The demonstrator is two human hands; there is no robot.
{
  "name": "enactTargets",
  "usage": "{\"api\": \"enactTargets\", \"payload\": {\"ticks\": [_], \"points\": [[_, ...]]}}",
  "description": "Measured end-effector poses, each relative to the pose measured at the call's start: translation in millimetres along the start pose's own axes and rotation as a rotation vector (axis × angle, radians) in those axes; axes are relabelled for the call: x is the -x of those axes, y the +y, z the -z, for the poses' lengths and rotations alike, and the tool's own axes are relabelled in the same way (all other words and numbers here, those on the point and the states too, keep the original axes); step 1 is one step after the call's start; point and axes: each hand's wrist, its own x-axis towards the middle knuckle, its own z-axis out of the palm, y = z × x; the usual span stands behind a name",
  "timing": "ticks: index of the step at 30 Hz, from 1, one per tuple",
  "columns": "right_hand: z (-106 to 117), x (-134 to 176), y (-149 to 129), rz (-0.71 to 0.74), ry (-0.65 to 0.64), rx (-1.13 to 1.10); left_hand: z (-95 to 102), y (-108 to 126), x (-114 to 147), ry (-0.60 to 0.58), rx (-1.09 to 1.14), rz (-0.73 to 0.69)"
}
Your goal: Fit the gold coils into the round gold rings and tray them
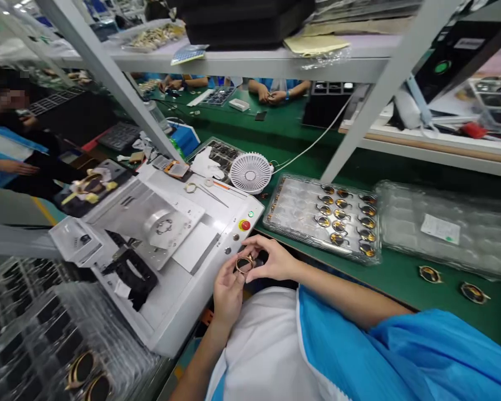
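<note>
round case (244, 266) at 6 o'clock of your view centre, held up in your hands, not resting on the desk (401, 285). your left hand (229, 288) has it from 8 o'clock, fingers curled at the rim; your right hand (275, 260) comes in from 3 o'clock, thumb and forefinger arched narrow around it.

handling, judged: light, stiff, likely metal by the sheen. smooth rim may slip; flat face probably marks easily. best hold: fingertips on the rim at 3 and 9 o'clock, off the face.

looks: thin coppery-gold ring, duller centre; glass or bare, cannot tell. 2 similar parts (430, 274) lie at 3 o'clock; more sit in a clear tray (294, 214) at 2 o'clock.
</note>
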Motion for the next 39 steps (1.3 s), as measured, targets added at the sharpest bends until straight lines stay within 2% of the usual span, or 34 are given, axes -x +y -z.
{"api": "enactTargets", "payload": {"ticks": [3,5,7,9,11,13,15,17,20,27,35,39], "points": [[-11,7,4,0.004,0.041,0.007,-1.5,0,-4,-0.012,0.059,0.065],[-10,8,4,0.032,0.031,0.052,-2.5,-1,-5,-0.013,0.084,0.099],[2,8,-1,0.099,-0.026,0.188,-2.0,-2,-5,0.013,0.075,0.106],[30,7,-8,0.102,-0.084,0.449,1.6,-2,-3,0.046,0.022,0.104],[68,10,-18,-0.105,-0.071,0.829,8.9,-2,1,0.068,-0.043,0.110],[109,17,-27,-0.468,0.016,1.216,17.9,-2,6,0.081,-0.093,0.131],[142,27,-31,-0.673,0.071,1.388,24.8,-3,10,0.089,-0.124,0.157],[161,36,-30,-0.747,0.070,1.447,27.2,-3,12,0.085,-0.142,0.174],[168,45,-25,-0.773,0.015,1.495,22.0,-3,14,0.074,-0.162,0.168],[162,46,-17,-0.736,-0.043,1.532,10.1,-7,12,0.127,-0.206,0.094],[167,42,-9,-0.679,-0.033,1.510,11.6,-4,16,0.117,-0.185,0.092],[175,44,-15,-0.649,0.059,1.447,18.8,1,21,0.098,-0.166,0.126]]}}
